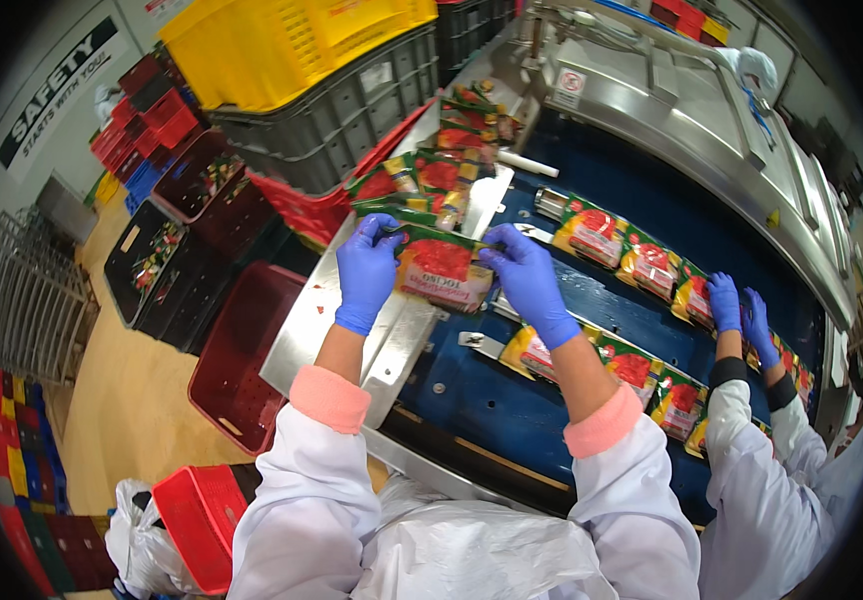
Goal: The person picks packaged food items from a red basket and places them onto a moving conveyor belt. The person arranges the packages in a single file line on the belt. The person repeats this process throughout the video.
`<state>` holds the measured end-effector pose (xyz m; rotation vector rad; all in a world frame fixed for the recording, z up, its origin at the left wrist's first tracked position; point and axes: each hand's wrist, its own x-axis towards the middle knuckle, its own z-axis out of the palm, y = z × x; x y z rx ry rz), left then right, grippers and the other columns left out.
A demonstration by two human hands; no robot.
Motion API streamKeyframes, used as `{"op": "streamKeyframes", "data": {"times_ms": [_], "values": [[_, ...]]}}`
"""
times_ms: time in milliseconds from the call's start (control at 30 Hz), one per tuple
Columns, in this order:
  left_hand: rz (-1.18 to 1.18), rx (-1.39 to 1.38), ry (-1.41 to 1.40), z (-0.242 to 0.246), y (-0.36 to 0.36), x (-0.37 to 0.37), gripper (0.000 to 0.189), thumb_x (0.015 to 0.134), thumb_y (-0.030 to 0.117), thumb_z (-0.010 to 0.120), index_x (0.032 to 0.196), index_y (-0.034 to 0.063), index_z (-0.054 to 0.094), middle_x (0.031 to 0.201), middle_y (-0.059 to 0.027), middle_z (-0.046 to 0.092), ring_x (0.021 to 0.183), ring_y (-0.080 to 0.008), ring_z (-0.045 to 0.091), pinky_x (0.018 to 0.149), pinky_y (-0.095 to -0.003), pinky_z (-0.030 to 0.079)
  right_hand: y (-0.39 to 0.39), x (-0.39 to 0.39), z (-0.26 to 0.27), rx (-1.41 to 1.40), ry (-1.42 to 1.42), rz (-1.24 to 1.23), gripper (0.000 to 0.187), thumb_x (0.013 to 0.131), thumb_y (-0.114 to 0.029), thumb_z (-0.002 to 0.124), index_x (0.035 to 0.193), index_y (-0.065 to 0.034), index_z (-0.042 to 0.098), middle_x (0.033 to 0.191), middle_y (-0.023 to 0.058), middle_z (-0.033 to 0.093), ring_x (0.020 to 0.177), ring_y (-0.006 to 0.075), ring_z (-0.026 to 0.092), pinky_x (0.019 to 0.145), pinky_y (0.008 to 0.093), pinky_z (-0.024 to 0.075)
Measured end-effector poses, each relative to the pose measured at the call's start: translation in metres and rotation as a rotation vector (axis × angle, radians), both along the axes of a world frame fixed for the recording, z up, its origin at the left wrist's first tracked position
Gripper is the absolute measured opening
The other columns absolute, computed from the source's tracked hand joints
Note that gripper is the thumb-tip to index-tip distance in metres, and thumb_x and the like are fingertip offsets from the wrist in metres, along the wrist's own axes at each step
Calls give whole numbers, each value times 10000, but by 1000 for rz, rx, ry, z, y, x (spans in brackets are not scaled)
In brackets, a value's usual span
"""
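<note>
Between my two blue-gloved hands a printed plastic food pouch [443, 271] is held up by its upper corners, its front facing me. My left hand [368, 262] pinches the left corner, and my right hand [525, 274] grips the right one. Just beyond it, a heap of similar pouches [439, 176] lies on the steel side table [308, 337]. To the right, one row of pouches [653, 270] lies along the far sealing bar of the blue machine bed [626, 187]. A nearer row [630, 367] lies partly behind my right forearm.
A co-worker's gloved hands [724, 304] touch the far row at right. The steel machine lid [664, 97] stands raised behind. Yellow [289, 45] and grey crates [334, 112] are stacked beyond the heap. A maroon crate [240, 360] sits left of the table.
</note>
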<state>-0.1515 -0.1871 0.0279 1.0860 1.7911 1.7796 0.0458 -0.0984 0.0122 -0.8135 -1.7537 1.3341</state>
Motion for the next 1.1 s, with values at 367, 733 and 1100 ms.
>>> {"op": "streamKeyframes", "data": {"times_ms": [367, 733, 1100], "values": [[-104, -116, 273, -40, -42, -173, 563, 845, 109, 637, 1371, 68, 441, 1234, -149, 586, 1029, -205, 615, 895, -326, 480, 46, -122, -112, -172, 53, -218, 217, 823, -98, 677, 1000, -23, 578, 862, 115, 654, 759, 202, 621, 706, 300, 489], [247, -321, -20, -153, -302, -307, 347, 893, 46, 560, 1234, -17, 555, 1105, -121, 657, 984, -144, 620, 874, -270, 486, -56, -197, -87, 1052, -986, -44, 506, 788, -420, 638, 1280, -396, 521, 1522, -56, 255, 1424, 355, 124, 1051, 713, -9], [971, -1017, 92, -300, -488, -304, 691, 761, 293, 743, 1275, -82, 475, 1240, -260, 544, 1096, -324, 571, 948, -384, 437, -44, -219, -77, 1004, -1108, -125, 506, 891, -422, 537, 1382, -348, 437, 1557, 22, 177, 1433, 382, 37, 1043, 698, -31]]}}
